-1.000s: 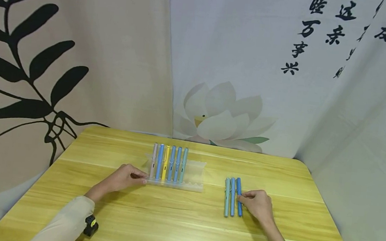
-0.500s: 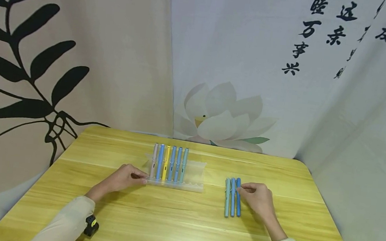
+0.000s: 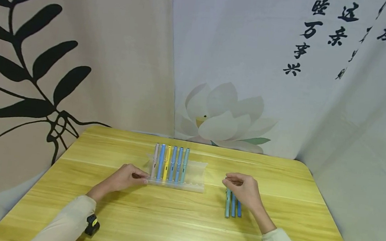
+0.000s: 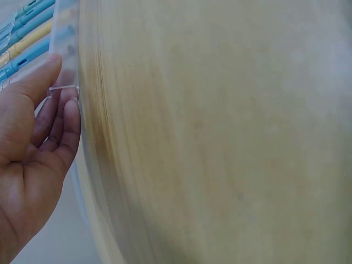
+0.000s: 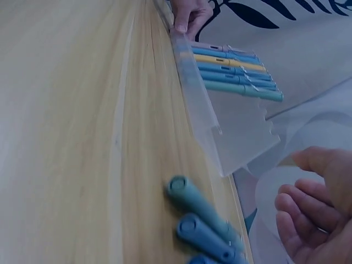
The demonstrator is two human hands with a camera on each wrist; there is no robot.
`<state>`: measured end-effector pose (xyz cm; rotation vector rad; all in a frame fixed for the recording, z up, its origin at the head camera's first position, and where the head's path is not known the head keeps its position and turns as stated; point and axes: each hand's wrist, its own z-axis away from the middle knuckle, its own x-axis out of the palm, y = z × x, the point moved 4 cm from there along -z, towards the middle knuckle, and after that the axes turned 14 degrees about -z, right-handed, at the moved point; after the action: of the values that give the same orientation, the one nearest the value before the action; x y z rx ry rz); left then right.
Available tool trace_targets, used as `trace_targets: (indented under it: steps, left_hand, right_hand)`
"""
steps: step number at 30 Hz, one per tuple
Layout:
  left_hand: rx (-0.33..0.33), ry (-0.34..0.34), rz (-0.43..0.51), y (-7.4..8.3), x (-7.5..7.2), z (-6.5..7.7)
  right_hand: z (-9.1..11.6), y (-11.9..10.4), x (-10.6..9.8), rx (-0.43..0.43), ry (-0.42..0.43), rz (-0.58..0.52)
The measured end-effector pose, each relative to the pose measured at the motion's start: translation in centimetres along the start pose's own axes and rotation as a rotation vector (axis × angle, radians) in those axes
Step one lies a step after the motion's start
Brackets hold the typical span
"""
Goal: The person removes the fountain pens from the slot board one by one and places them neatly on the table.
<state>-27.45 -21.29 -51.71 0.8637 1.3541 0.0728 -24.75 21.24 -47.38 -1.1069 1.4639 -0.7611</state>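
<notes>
A clear plastic pen stand (image 3: 195, 175) holds several capped pens side by side: a pale pinkish one, a yellow pen (image 3: 166, 165), blue ones and a green pen (image 3: 184, 166). My left hand (image 3: 127, 177) pinches the stand's front left corner between thumb and fingers; the left wrist view shows the thumb (image 4: 47, 77) on the clear edge. To the right lie a green pen (image 3: 228, 206), a blue pen (image 3: 233, 208) and a darker blue pen (image 3: 239, 210). Over their far ends hovers my right hand (image 3: 245, 189), thumb and fingers apart around nothing, partly hiding them.
The wooden table (image 3: 168, 224) carries the stand towards its far edge. Behind it hangs a cloth backdrop (image 3: 133, 51) printed with leaves, a lotus and writing. Bare tabletop lies between the stand and the loose pens.
My right hand has left the darker blue pen and moved up and left over the far ends of the loose pens. The left hand stays at the stand's corner.
</notes>
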Motion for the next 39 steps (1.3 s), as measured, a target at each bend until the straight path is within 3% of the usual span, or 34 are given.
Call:
trace_targets:
  steps: [12,23,39]
  left_hand:
    - [0.004,0.006,-0.004,-0.1,0.0,0.0]
    - [0.006,0.003,0.004,-0.1,0.0,0.1]
    - [-0.002,-0.007,0.019,0.1,-0.1,0.1]
  right_hand:
    - [-1.8,-1.3,4.8,-0.065,-0.075,-0.049]
    - [-3.1,-1.9,9.4,-0.012,-0.108,-0.125]
    - [-4.4,-2.0,12.8,0.031,-0.075,-0.127]
